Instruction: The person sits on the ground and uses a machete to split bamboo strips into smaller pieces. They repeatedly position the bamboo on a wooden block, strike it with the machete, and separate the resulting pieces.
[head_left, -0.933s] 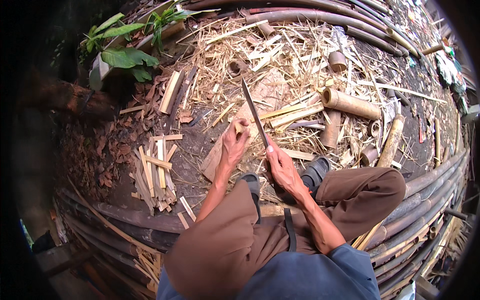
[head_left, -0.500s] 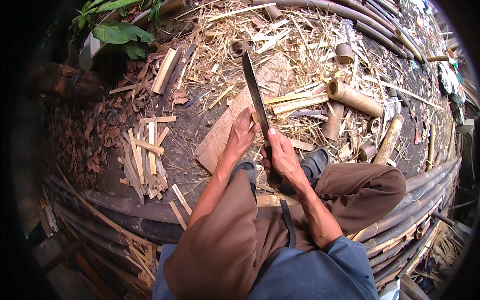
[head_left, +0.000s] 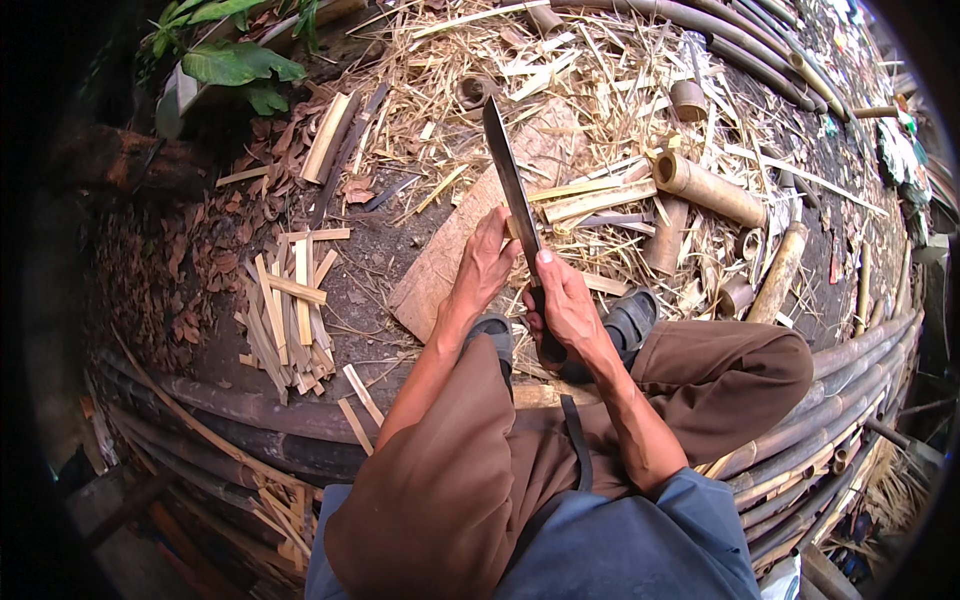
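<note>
My right hand [head_left: 568, 305] is wrapped round the dark handle of a machete [head_left: 510, 170], its thumb against the base of the blade. The long blade points up and away, tilted slightly left. Close to the blade's left side, my left hand [head_left: 487, 258] pinches a small pale piece of bamboo [head_left: 513, 229], mostly hidden by the fingers and the blade. Beneath both hands lies a flat wooden board [head_left: 425, 285] on the ground. Left of it is a loose pile of split bamboo strips [head_left: 300, 290].
Bamboo shavings [head_left: 600, 90] cover the ground ahead. Cut bamboo tubes [head_left: 712, 193] lie at the right. Long bamboo poles [head_left: 250, 405] run beside my legs. Dry leaves [head_left: 215, 250] and a green plant [head_left: 240, 62] are at the left.
My left hand has shifted very slightly, and less of the bamboo piece shows. The machete and my right hand stay almost in place.
</note>
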